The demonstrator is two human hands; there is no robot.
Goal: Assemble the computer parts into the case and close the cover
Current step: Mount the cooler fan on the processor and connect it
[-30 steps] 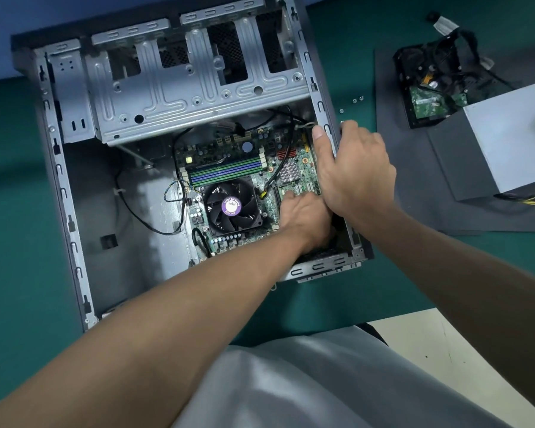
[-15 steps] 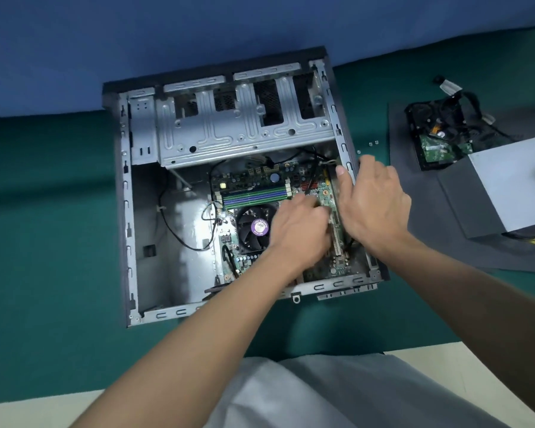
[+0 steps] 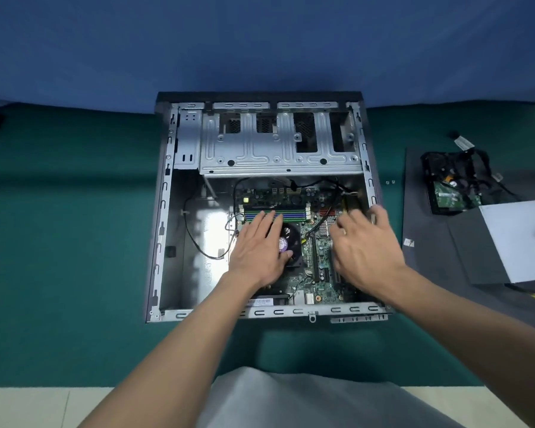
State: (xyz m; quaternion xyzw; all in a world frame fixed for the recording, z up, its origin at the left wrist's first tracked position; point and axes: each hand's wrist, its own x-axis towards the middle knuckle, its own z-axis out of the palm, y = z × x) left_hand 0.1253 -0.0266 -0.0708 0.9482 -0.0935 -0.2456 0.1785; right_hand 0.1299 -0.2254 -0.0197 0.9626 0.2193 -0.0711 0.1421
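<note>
An open computer case (image 3: 164, 211) lies flat on the green table. A green motherboard (image 3: 317, 267) sits in its right half, with a black CPU fan (image 3: 291, 242) and memory sticks (image 3: 291, 215). My left hand (image 3: 260, 248) lies flat with straight fingers over the fan and the memory sticks. My right hand (image 3: 365, 245) hovers over the board's right side by the case wall, fingers spread and slightly bent, holding nothing that I can see. A silver drive cage (image 3: 278, 146) spans the far part of the case.
A dark mat (image 3: 426, 242) lies to the right of the case. On it are a hard drive (image 3: 451, 196) with tangled black cables and a grey power supply (image 3: 519, 236) with yellow wires. Two small screws (image 3: 390, 182) sit by the case's right wall.
My left hand moved left from the board's lower right onto the fan and opened flat. My right hand let go of the case's right wall and came over the board. The view pulled back.
</note>
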